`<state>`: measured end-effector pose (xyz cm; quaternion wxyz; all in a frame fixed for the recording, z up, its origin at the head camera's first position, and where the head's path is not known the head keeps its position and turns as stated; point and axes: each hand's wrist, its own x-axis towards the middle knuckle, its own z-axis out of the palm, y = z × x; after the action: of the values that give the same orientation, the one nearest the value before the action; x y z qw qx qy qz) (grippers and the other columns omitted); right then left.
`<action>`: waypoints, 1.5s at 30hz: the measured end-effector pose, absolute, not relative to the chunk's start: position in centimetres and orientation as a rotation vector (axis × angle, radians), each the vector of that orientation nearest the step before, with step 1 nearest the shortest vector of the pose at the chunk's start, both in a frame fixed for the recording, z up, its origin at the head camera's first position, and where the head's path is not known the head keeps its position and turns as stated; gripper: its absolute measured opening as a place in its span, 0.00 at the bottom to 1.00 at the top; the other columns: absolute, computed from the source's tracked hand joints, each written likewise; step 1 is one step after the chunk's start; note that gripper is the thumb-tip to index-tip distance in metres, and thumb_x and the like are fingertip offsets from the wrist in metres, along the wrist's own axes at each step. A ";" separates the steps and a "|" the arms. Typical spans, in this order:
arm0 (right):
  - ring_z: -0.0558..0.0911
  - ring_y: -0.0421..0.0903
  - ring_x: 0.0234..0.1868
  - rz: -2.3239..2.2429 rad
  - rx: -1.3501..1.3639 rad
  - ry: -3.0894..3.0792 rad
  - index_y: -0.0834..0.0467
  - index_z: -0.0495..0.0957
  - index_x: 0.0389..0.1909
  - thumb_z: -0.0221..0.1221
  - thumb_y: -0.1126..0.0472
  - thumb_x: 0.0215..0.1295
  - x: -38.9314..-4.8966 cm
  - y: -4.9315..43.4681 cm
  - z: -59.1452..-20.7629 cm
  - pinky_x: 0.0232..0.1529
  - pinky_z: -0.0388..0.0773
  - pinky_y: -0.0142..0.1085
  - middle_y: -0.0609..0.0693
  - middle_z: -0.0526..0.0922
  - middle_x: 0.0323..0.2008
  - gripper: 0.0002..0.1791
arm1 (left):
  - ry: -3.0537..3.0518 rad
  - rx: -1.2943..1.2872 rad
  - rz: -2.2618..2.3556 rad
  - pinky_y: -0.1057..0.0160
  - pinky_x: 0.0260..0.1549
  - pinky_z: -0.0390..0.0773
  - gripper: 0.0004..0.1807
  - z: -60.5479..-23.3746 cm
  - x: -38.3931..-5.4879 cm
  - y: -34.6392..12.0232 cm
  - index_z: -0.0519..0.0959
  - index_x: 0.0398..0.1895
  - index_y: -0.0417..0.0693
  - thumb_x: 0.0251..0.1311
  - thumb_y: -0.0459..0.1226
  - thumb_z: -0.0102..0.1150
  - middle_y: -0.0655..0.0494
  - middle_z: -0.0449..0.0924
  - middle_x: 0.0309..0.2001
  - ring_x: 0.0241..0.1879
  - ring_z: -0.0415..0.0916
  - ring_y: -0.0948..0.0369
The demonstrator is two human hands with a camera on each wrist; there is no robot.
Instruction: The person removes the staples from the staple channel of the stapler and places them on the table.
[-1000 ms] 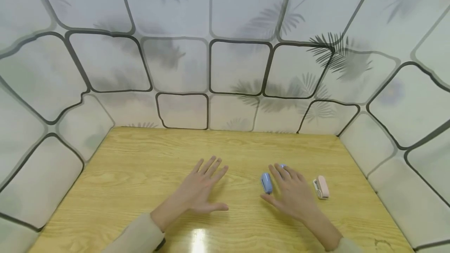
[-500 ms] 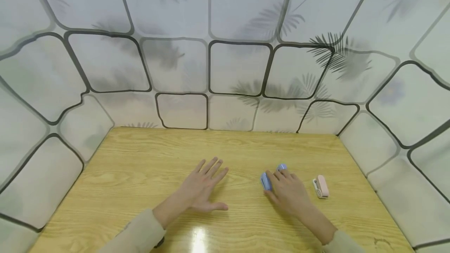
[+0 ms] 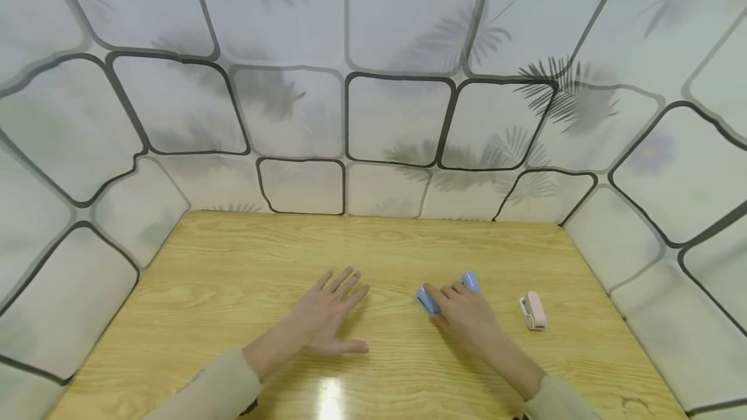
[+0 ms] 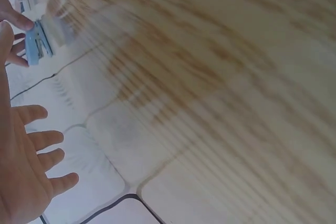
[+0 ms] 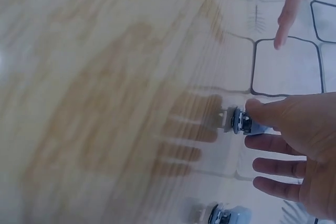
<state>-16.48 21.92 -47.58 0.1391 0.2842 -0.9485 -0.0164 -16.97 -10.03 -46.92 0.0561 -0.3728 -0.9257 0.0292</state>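
My right hand [image 3: 467,314] pinches a small blue stapler [image 3: 427,301] between thumb and fingers. In the right wrist view this stapler [image 5: 244,121] sits between the thumb and index finger, with the other fingers extended. The left wrist view shows the same stapler [image 4: 34,45] at upper left. A second blue stapler [image 3: 470,282] lies just beyond the right hand's fingers, partly hidden by them. To the right of that hand is a pink stapler [image 3: 533,310]. My left hand [image 3: 329,315], palm down with fingers spread, holds nothing.
The wood-grain table [image 3: 245,264] has a glossy surface that reflects the hands. A patterned wall covering [image 3: 385,122] rises along its back and both sides. A bright light reflection lies near the front.
My right hand has come down, closed its fingers on the nearer blue stapler and shifted it slightly left. The left hand has drifted a little left, still spread.
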 end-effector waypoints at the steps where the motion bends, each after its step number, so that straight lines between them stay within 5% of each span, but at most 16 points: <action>1: 0.87 0.50 0.48 -0.048 0.837 -2.733 0.55 0.80 0.66 0.75 0.49 0.61 -16.6 21.7 -47.6 0.51 0.87 0.43 0.50 0.91 0.48 0.34 | -2.814 -1.131 0.090 0.41 0.77 0.67 0.56 -47.0 -17.0 -10.2 0.64 0.81 0.52 0.59 0.79 0.49 0.43 0.63 0.81 0.81 0.61 0.45; 10: 0.87 0.49 0.47 -0.016 0.960 -2.713 0.54 0.80 0.64 0.75 0.50 0.60 -17.1 19.4 -47.8 0.45 0.88 0.41 0.50 0.90 0.46 0.32 | -2.843 -1.145 0.077 0.43 0.76 0.69 0.55 -47.5 -16.8 -11.1 0.65 0.80 0.51 0.62 0.78 0.48 0.45 0.65 0.80 0.81 0.62 0.46; 25: 0.86 0.48 0.54 0.082 1.130 -2.749 0.51 0.78 0.67 0.70 0.54 0.67 -18.0 15.7 -47.3 0.56 0.86 0.42 0.48 0.89 0.52 0.28 | -2.867 -1.173 -0.040 0.41 0.75 0.70 0.49 -48.0 -17.3 -11.4 0.68 0.78 0.48 0.67 0.73 0.49 0.44 0.71 0.76 0.78 0.67 0.44; 36: 0.85 0.47 0.56 0.054 1.222 -2.734 0.51 0.79 0.68 0.67 0.54 0.71 -18.8 13.2 -47.3 0.58 0.85 0.40 0.48 0.88 0.54 0.25 | -2.823 -1.115 -0.152 0.44 0.70 0.77 0.34 -48.7 -18.3 -11.5 0.76 0.68 0.44 0.72 0.59 0.59 0.47 0.81 0.66 0.70 0.76 0.44; 45: 0.85 0.46 0.58 0.105 1.299 -2.709 0.50 0.80 0.67 0.66 0.58 0.72 -19.6 12.5 -47.3 0.60 0.84 0.39 0.46 0.88 0.55 0.23 | -2.756 -1.076 -0.181 0.51 0.57 0.85 0.19 -49.3 -18.8 -11.4 0.81 0.53 0.49 0.72 0.53 0.63 0.54 0.84 0.53 0.57 0.82 0.54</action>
<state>-19.56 12.54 -47.26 0.0678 0.4311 -0.8991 0.0350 -18.76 -11.38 -49.30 0.0886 -0.3616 -0.9261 -0.0610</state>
